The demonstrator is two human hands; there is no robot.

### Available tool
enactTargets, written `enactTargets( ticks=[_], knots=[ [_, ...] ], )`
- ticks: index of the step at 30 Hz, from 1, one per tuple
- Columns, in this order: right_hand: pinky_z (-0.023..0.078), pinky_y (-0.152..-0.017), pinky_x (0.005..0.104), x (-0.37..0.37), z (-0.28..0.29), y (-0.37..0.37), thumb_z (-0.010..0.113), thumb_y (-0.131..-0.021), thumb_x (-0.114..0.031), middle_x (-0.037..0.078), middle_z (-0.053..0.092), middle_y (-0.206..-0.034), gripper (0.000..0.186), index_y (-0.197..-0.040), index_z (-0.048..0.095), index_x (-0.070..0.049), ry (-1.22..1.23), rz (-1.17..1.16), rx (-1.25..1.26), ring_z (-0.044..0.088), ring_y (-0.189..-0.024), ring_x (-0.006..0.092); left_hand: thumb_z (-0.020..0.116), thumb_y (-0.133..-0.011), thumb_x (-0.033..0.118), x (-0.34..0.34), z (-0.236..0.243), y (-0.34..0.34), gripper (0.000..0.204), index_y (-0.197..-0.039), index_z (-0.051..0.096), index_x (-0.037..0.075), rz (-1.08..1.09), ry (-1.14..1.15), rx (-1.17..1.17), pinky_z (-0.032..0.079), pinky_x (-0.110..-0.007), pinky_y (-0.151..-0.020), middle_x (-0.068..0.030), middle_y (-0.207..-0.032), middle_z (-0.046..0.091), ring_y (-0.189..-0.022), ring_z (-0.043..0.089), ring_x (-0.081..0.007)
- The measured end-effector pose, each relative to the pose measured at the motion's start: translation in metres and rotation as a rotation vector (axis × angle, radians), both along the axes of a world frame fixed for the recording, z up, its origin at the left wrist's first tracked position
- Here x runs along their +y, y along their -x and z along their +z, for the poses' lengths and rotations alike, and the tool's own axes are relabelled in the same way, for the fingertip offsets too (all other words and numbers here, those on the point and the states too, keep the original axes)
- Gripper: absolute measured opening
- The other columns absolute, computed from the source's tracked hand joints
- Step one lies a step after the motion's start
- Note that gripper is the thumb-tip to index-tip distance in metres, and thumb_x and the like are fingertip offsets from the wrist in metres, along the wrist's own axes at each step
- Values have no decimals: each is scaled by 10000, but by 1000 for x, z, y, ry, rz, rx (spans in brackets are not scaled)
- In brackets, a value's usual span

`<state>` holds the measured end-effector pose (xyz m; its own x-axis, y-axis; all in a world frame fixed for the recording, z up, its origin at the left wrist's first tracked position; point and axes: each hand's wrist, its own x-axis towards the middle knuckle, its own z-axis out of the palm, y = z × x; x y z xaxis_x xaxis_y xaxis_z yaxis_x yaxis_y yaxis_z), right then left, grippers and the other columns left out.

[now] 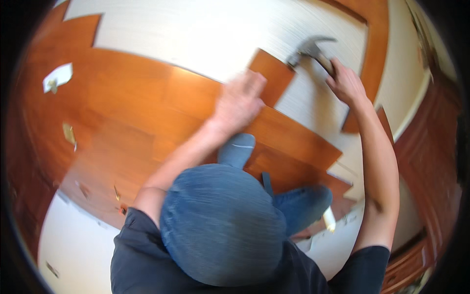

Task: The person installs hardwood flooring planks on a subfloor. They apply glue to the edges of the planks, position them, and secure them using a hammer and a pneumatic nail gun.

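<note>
My right hand (346,83) grips a claw hammer (309,49) by its handle. The hammer's striking face is at the right end of a short reddish-brown floor plank (271,73); whether they touch I cannot tell. My left hand (238,103), blurred, is at the left end of this plank with its fingers curled in. What it holds, if anything, is hidden. Along its near side the short plank meets the laid wooden flooring (191,98). White underlay (186,34) shows beyond the plank and to its right.
On the flooring at the left lie a white scrap (58,77) and a small tan piece (69,133). A wooden border strip (377,54) runs along the right. A white tube-shaped thing (329,219) is beside my right knee. Dark reddish wooden panels (431,157) stand at the right edge.
</note>
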<state>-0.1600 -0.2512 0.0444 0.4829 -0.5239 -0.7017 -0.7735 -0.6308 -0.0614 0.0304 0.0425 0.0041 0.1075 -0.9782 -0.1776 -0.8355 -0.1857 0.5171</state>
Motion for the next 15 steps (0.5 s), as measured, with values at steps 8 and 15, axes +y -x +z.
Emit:
enactTargets(
  ticks=[8, 15],
  knots=[
    [531, -838, 563, -33, 18, 90, 642, -956, -237, 256, 708, -996, 344, -1236, 543, -62, 143, -31, -63, 664, -987, 474, 814, -919, 381, -64, -22, 27, 907, -1581, 349, -29, -14, -18, 133, 579, -439, -925, -242, -1241, 568, -1079, 645, -390],
    [563, -851, 548, -28, 13, 102, 630, -956, -285, 268, 733, -1001, 314, -1166, 613, -52, 32, -45, 35, 707, -977, 461, 851, -881, 392, -75, -30, 75, 936, -1567, 364, -17, -93, 133, 210, 583, -434, -936, -236, -1259, 625, -1104, 674, -379]
  ],
)
